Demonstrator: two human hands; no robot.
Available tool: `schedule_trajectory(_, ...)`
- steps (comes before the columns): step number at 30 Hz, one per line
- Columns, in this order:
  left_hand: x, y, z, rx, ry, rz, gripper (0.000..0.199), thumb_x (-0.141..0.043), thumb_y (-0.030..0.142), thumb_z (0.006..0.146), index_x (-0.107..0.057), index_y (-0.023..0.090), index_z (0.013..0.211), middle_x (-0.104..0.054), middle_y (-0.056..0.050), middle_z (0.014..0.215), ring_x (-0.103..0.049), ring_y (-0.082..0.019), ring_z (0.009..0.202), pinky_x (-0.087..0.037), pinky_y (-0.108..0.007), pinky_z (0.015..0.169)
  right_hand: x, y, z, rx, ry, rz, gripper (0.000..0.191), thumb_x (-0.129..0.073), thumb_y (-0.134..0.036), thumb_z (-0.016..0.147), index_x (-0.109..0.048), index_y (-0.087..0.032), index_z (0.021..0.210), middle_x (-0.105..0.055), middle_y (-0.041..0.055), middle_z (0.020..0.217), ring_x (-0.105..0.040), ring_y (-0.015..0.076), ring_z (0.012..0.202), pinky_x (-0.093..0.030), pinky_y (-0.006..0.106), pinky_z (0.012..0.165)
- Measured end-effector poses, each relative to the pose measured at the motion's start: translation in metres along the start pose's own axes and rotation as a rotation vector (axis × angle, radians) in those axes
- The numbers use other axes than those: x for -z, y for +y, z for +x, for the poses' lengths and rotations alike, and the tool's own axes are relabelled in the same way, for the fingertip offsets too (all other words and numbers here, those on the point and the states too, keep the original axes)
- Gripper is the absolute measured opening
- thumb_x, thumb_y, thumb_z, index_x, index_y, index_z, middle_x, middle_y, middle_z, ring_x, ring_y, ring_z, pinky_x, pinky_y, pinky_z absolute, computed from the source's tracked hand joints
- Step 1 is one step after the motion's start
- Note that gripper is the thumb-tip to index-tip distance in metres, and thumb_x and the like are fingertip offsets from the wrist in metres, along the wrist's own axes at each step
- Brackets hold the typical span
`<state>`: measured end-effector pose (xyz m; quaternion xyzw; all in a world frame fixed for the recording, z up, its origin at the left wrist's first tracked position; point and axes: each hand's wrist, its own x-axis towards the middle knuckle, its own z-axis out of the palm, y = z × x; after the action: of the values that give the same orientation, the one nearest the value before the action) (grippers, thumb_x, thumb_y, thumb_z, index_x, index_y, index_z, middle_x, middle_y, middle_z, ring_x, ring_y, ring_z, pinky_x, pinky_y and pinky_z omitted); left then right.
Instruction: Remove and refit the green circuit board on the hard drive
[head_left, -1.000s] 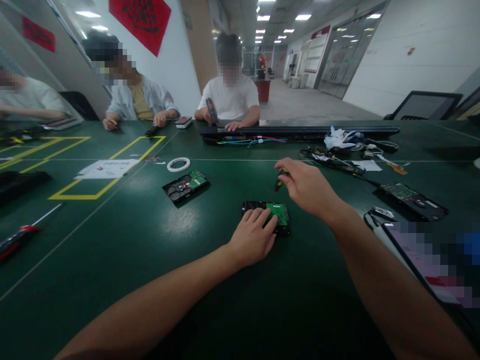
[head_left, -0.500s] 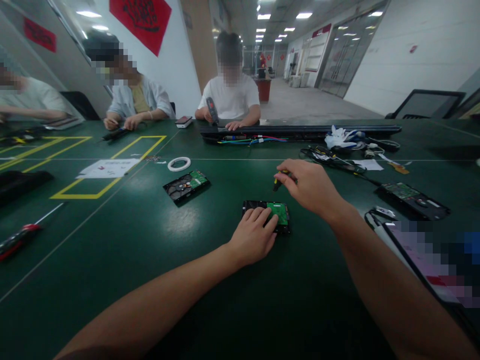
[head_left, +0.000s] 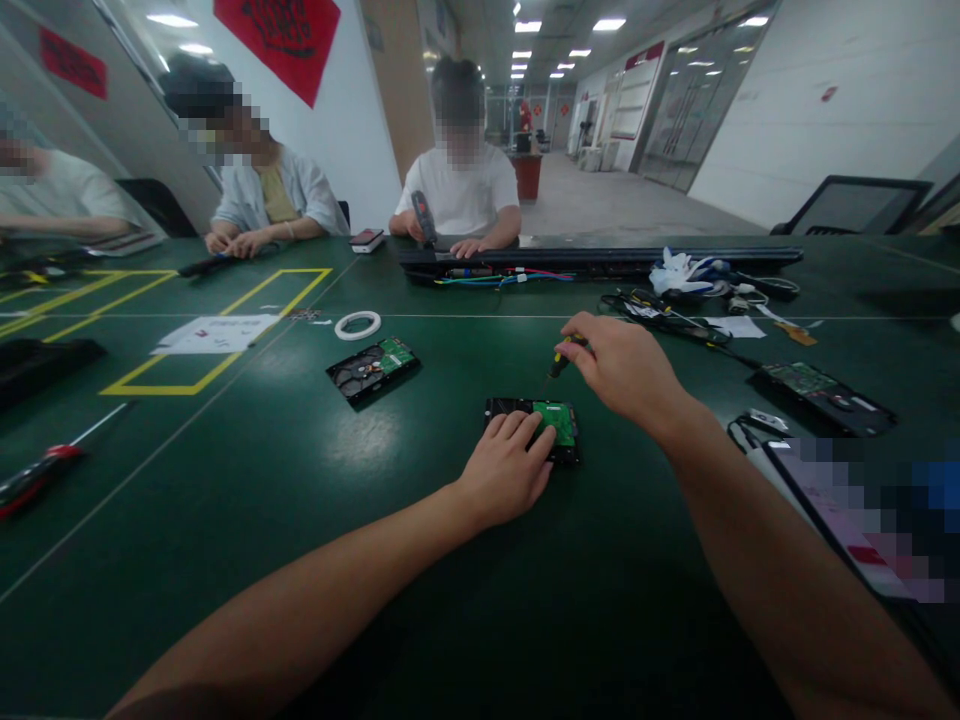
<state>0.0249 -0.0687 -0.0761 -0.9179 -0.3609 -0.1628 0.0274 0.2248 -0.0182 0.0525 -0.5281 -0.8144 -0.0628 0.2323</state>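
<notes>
A hard drive with a green circuit board lies flat on the green table. My left hand holds it down, fingers across its top and near side, covering much of its left and front. In my right hand is a small black-and-yellow screwdriver, its handle pinched between thumb and fingers. The tool points downward over the drive's far edge; whether its thin tip touches the drive I cannot tell. Beyond my left hand, a second hard drive rests on the table, board side up.
A white ring, papers and a red-and-black screwdriver lie leftward. At the right are another hard drive, cables and a tablet-like device. A long black housing crosses the far side, before a seated person.
The screwdriver in my right hand has tilted more upright, and its thin shaft now shows. My left hand stays on the hard drive.
</notes>
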Motion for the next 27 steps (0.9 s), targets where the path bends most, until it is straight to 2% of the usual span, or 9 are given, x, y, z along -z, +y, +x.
schedule_trajectory(5,0.0008,0.001,0.0002,0.003,0.0,0.011,0.046,-0.052,0.038,0.106,-0.056,0.017,0.147,-0.056,-0.017,0.151,-0.051,-0.037,0.136,-0.044,-0.054,0.113,0.002,-0.0071,-0.0012,0.013,-0.008,-0.022,0.021,-0.062,-0.04,0.104,-0.07,-0.02,0.105,-0.077,0.0129,0.105,-0.071,0.0303,0.097,-0.049,0.04,0.082)
schedule_trajectory(10,0.0011,0.0017,0.0,-0.004,0.006,0.02,0.047,-0.051,0.037,0.106,-0.055,0.016,0.148,-0.055,-0.018,0.151,-0.051,-0.037,0.136,-0.043,-0.054,0.113,0.0,-0.004,-0.0002,0.089,-0.003,0.104,0.015,-0.06,-0.025,0.102,-0.07,-0.019,0.111,-0.077,0.012,0.111,-0.07,0.0293,0.104,-0.05,0.042,0.091)
schedule_trajectory(14,0.0002,0.002,0.0002,0.001,0.007,0.018,0.047,-0.052,0.037,0.106,-0.054,0.017,0.149,-0.056,-0.017,0.151,-0.051,-0.037,0.136,-0.042,-0.054,0.114,-0.001,-0.0017,-0.0007,0.14,-0.039,0.267,0.022,-0.054,-0.014,0.097,-0.069,-0.019,0.112,-0.077,0.0085,0.106,-0.071,0.0235,0.089,-0.051,0.039,0.088)
schedule_trajectory(17,0.0004,0.0019,0.0003,0.0,0.009,0.017,0.047,-0.052,0.037,0.106,-0.054,0.017,0.148,-0.056,-0.018,0.151,-0.051,-0.037,0.137,-0.042,-0.054,0.114,-0.0021,-0.0029,-0.0015,0.15,-0.04,0.337,0.03,-0.049,-0.009,0.095,-0.069,-0.019,0.114,-0.077,0.0081,0.11,-0.07,0.0204,0.081,-0.052,0.038,0.086)
schedule_trajectory(22,0.002,0.0017,-0.0001,-0.004,-0.001,0.019,0.047,-0.05,0.038,0.106,-0.055,0.017,0.148,-0.055,-0.017,0.152,-0.052,-0.037,0.136,-0.042,-0.055,0.114,-0.0022,-0.0037,-0.0016,0.126,-0.037,0.322,0.026,-0.05,-0.013,0.097,-0.068,-0.022,0.114,-0.077,0.0076,0.111,-0.072,0.0231,0.09,-0.053,0.039,0.089)
schedule_trajectory(27,0.0021,0.0024,-0.0002,0.009,0.001,0.013,0.048,-0.052,0.038,0.106,-0.053,0.019,0.149,-0.056,-0.017,0.152,-0.052,-0.037,0.137,-0.042,-0.056,0.114,-0.0066,-0.0038,-0.0005,0.079,-0.011,0.281,0.023,-0.055,-0.021,0.1,-0.064,-0.022,0.122,-0.077,0.0097,0.111,-0.072,0.0237,0.086,-0.053,0.039,0.084)
